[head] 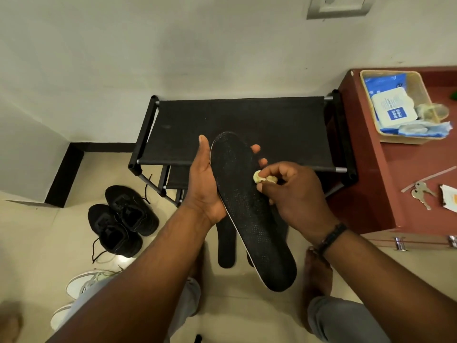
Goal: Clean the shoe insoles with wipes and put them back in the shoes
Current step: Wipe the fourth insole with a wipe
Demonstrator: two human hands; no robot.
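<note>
Above the floor at frame centre, left hand (205, 184) cupped a black insole (247, 206), thumb on one edge and fingers (256, 148) wrapped behind the other, clamped on it, toe end toward 12 o'clock. Right hand (294, 194) had its fingers pinched together on a balled, yellowed wipe (262, 178), pressed to the insole's edge at about 3 o'clock. Step looked like mid-wipe. More dark insoles (226, 246) lay on the floor beneath. Black shoes (121, 216) sat at 9 o'clock, wipe pack (393, 110) in a basket (366, 102) on the table (385, 184) at 2 o'clock. Next move likely called for strokes toward the heel, then probably a fresh wipe.
</note>
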